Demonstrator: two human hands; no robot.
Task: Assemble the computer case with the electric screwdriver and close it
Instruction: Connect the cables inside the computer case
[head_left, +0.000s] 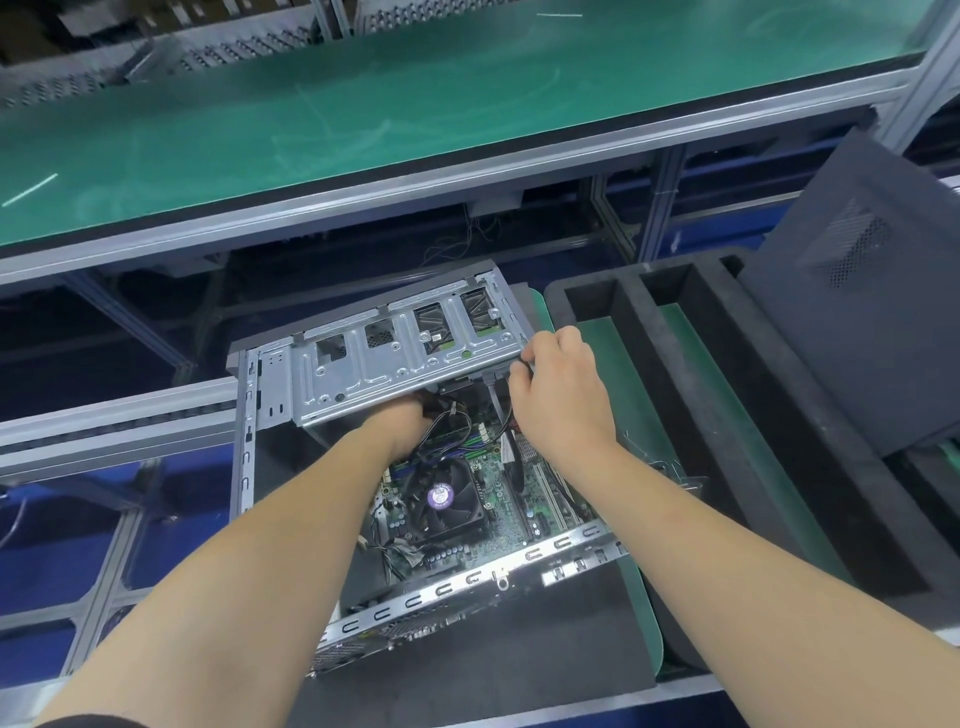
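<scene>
A: Where is the computer case (415, 467)?

B: It lies open on its side in the middle of the view, on a green mat (644, 613) and dark padding at the near edge of the bench (519, 712). The motherboard (498, 514) faces up, with a black cooler fan (441, 501) carrying a purple round label near its centre.

A: And the metal part on the far side?

B: That is the silver drive cage (395, 358), tilted over the far half of the case, with several cut-out windows.

A: What are the hands doing?

B: The left hand (402, 423) reaches under the near edge of the cage, among the black cables (447, 421). Its fingers are hidden, so I cannot tell whether it grips anything. The right hand (563, 389) sits at the right end of the cage, its fingers curled at that end of the cage; what they grip is not clear.

A: What lies around the case?

B: To the right sits a black foam tray (727, 389) with long slots, green showing at their bottoms. A dark side panel (857, 312) with a perforated vent leans at the far right. Beyond, a green-topped shelf (415, 114) runs across on an aluminium frame.
</scene>
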